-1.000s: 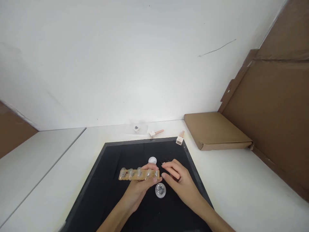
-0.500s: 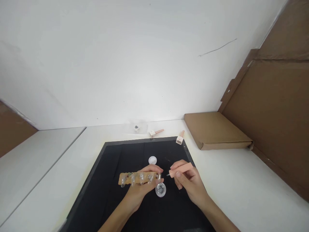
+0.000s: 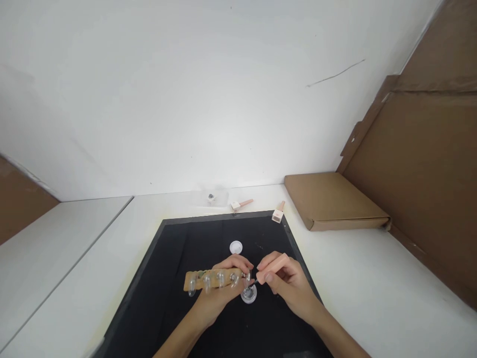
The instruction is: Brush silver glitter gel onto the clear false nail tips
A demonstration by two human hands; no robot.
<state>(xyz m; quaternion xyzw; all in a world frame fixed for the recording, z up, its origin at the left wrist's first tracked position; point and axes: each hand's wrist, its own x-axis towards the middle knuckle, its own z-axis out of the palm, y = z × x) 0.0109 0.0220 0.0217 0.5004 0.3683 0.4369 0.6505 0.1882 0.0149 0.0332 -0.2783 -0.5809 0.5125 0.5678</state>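
My left hand [image 3: 225, 285] grips a yellowish strip [image 3: 201, 279] with several clear false nails standing out along it. The rightmost nail lies by my left fingertips. My right hand [image 3: 288, 281] is closed around the peach handle of a nail polish brush [image 3: 274, 267]. The brush's thin dark tip points left and down, close to the rightmost nail and over a small round jar [image 3: 249, 294]; I cannot tell if it touches either. The jar, with silvery contents, sits uncovered just below my hands. A white round lid [image 3: 236, 247] lies beyond them.
A black mat [image 3: 175, 258] lies on the white table. At its far edge are two white bottles with peach handles, one left [image 3: 235, 206] and one right [image 3: 278, 215]. A clear tray [image 3: 222, 199] holds a small item. A flat cardboard box [image 3: 335, 201] lies at right.
My right hand has moved the brush left and tilted it, bringing its tip down over the jar near the last nail. The strip in my left hand has shifted slightly right and down.
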